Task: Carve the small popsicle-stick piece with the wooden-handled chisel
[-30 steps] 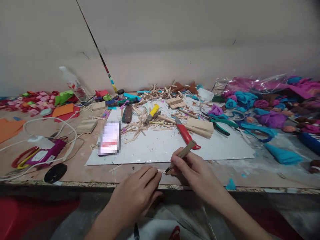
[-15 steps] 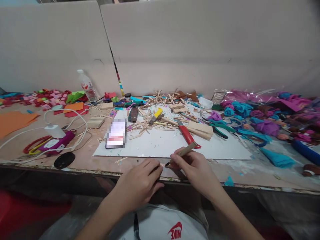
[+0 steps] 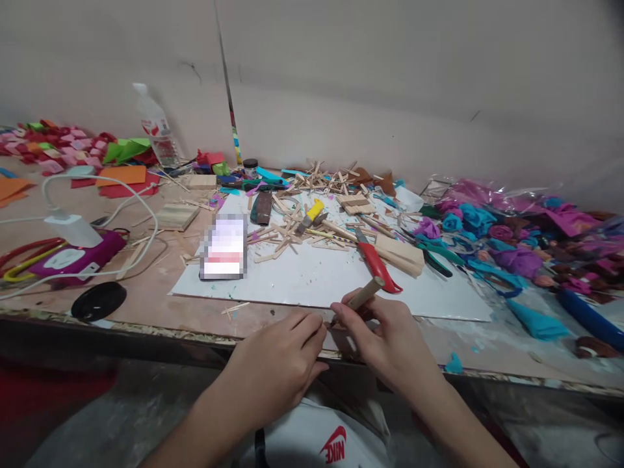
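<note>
Using the white sheet (image 3: 302, 279) as the landmark. Hardest bit to make out is the work itself: just off the sheet's near edge, whatever is under the left fingertips is covered by the hand, so can't tell what it is. The tool (image 3: 366, 294) is right there too, tilted, butt end up over the sheet's near edge, with its dark tip mostly lost behind the fingers. Phone (image 3: 223, 250) on the sheet's left end has a pixelated screen, so unreadable. Blue thing (image 3: 592, 320) past the sheet's right end gets cut off by the frame.

Hands, both in front of the sheet: left hand (image 3: 283, 357) has its fingers bunched and bent, thumb tucked below; can't tell if it's gripping anything. Right hand (image 3: 385, 331) is curled round the tool, pinching it between thumb and fingers. Red cutter (image 3: 377, 265) lies on the sheet, just beyond that hand.
</note>
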Tool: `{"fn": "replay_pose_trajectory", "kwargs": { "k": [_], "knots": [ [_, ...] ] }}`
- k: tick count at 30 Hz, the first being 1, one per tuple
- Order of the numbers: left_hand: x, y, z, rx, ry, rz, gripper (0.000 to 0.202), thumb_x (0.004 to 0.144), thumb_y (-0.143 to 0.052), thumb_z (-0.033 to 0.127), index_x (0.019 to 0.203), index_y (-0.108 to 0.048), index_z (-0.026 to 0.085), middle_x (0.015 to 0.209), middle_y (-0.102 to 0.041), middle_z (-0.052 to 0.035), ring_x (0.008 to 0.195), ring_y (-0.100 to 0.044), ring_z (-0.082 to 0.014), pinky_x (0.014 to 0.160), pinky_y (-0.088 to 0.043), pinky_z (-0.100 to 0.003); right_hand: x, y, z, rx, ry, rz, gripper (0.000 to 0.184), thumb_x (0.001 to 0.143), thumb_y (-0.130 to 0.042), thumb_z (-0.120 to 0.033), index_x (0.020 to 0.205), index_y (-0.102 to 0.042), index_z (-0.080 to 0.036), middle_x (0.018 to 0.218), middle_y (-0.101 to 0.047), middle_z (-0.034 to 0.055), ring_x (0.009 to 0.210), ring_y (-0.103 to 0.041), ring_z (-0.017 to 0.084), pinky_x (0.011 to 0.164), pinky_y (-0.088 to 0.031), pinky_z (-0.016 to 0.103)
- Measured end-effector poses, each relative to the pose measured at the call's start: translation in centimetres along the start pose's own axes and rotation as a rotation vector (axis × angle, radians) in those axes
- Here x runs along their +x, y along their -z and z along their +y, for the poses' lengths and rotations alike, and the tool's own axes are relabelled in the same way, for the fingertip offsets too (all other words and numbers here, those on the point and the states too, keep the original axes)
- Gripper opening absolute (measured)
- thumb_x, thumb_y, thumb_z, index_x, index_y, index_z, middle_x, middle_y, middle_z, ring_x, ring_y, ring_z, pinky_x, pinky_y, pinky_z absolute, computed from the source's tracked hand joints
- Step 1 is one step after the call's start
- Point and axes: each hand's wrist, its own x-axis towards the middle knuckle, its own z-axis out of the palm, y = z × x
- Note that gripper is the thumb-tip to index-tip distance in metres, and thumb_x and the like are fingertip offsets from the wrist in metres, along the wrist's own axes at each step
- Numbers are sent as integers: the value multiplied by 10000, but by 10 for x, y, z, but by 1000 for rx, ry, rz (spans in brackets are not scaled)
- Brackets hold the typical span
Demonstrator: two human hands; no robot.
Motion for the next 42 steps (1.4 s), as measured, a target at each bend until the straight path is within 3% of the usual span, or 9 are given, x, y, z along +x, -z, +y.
{"fn": "replay_pose_trajectory", "kwargs": {
  "k": [8, 17, 22, 32, 42],
  "knots": [
    [2, 3, 2, 13, 48, -36, 327, 1148, -848, 299, 1437, -754, 176, 1373, -789, -110, 1280, -798, -317, 1059, -730, -516, -1, -11, 6, 115, -94, -6, 350, 1160, -818, -491, 1378, -794, -218, 1372, -815, 88, 1116, -822, 275, 956, -724, 474],
    [2, 1, 1, 45, 44, -53, 264, 1143, -853, 310, 1360, -773, 182, 1385, -781, -105, 1262, -790, -306, 1036, -724, -497, 12, -4, 20, 482, -257, -75, 426, 1152, -831, -482, 1474, -758, -213, 1441, -795, 114, 1167, -821, 289, 984, -724, 511],
    [0, -1, -2, 53, 35, -42, 283, 1149, -847, 324, 1383, -769, 186, 1405, -777, -110, 1271, -787, -309, 1056, -719, -511, 12, 1, 26, 599, -288, -38, 437, 1151, -830, -491, 1477, -757, -209, 1449, -793, 120, 1181, -820, 295, 999, -720, 520],
    [0, 2, -1, 58, 16, -19, 289, 1149, -849, 321, 1390, -768, 185, 1413, -776, -111, 1261, -791, -305, 1047, -722, -503, 2, -11, 10, 427, -255, 30, 411, 1150, -832, -487, 1454, -771, -218, 1446, -796, 107, 1183, -818, 299, 998, -721, 513],
    [2, 1, -1, 50, 27, -18, 292, 1151, -850, 337, 1385, -770, 182, 1405, -779, -111, 1259, -793, -306, 1045, -722, -504, -2, -17, 9, 346, -236, 57, 400, 1153, -826, -495, 1435, -777, -216, 1414, -805, 100, 1147, -824, 289, 968, -727, 493]
  ]
}}
